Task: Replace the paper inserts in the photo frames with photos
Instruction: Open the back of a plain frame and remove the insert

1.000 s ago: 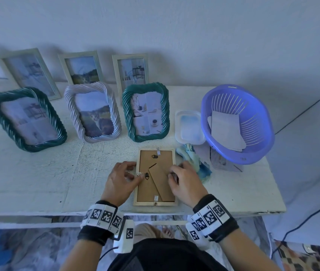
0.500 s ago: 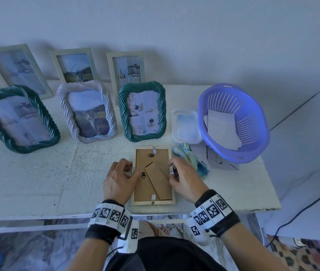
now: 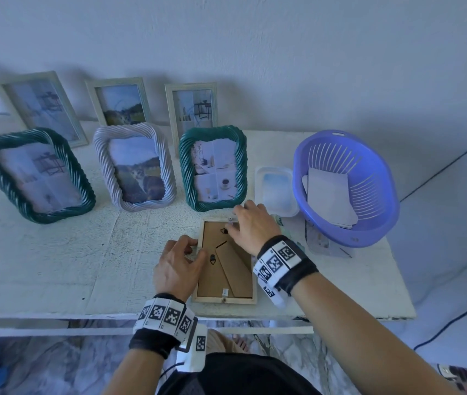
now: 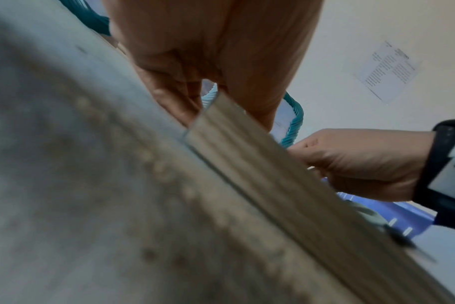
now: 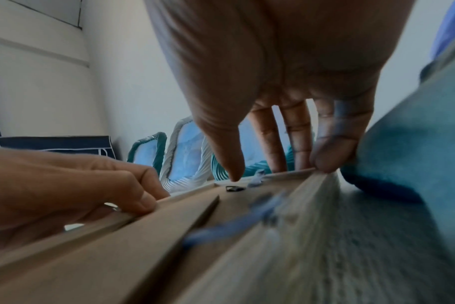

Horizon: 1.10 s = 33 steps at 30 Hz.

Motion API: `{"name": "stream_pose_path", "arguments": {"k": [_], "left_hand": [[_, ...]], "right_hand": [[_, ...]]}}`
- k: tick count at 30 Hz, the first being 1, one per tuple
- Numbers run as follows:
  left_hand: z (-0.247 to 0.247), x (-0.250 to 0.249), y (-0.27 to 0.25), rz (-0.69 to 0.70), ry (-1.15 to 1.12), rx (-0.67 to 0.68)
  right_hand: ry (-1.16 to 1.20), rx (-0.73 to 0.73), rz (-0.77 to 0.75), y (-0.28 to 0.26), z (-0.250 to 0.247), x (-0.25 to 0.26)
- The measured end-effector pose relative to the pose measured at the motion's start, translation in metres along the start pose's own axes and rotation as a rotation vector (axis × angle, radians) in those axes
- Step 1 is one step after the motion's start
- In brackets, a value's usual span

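Note:
A small light-wood photo frame (image 3: 226, 283) lies face down near the table's front edge, its brown backing and folded stand facing up. My left hand (image 3: 189, 250) grips the frame's left rim with curled fingers; in the left wrist view the fingers (image 4: 179, 102) and thumb close on the frame rim (image 4: 260, 164). My right hand (image 3: 240, 220) rests on the top rim beside the small metal tab (image 5: 256, 179). Its fingers (image 5: 330, 156) are fairly straight, tips on the rim, the thumb pointing down at the backing (image 5: 143, 236).
Three rope-edged frames (image 3: 212, 166) stand just behind, with three plain frames (image 3: 192, 109) leaning on the wall. A purple basket (image 3: 374, 232) holding papers, a clear plastic box (image 3: 276, 189) and a teal cloth (image 5: 416, 144) sit to the right.
My right hand has moved from the frame's right edge up to its top edge. My left hand has stayed at the left edge.

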<state>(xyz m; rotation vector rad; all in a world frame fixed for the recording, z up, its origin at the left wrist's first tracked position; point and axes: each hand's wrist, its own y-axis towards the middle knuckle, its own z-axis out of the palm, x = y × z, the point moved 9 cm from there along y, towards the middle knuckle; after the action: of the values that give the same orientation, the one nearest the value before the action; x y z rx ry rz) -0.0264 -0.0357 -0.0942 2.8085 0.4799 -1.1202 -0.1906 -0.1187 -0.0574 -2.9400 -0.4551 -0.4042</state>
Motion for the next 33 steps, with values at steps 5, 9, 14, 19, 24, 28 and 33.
{"name": "stream_pose_path", "arguments": {"k": [5,9,14,19,24,28,33], "left_hand": [[-0.001,-0.001,0.0,-0.018,0.004,-0.012],[0.0,-0.001,0.0,-0.022,0.008,0.003],[-0.001,0.0,0.0,-0.025,0.001,0.006],[-0.001,-0.001,0.0,-0.022,0.001,0.006],[-0.001,-0.001,-0.001,-0.014,0.013,0.005],[-0.001,-0.001,-0.001,0.008,0.0,0.019],[-0.001,-0.001,-0.004,0.036,-0.037,0.058]], "right_hand": [[-0.015,0.054,-0.02,0.016,0.008,0.001],[-0.021,0.066,-0.058,0.02,0.003,0.004],[-0.124,0.129,-0.132,0.018,0.003,0.013],[-0.092,0.162,-0.173,0.018,-0.001,0.008],[-0.043,0.109,-0.216,0.014,0.003,0.004],[-0.111,0.121,-0.226,0.02,0.013,0.0],[-0.034,0.069,-0.214,0.007,-0.002,0.006]]}}
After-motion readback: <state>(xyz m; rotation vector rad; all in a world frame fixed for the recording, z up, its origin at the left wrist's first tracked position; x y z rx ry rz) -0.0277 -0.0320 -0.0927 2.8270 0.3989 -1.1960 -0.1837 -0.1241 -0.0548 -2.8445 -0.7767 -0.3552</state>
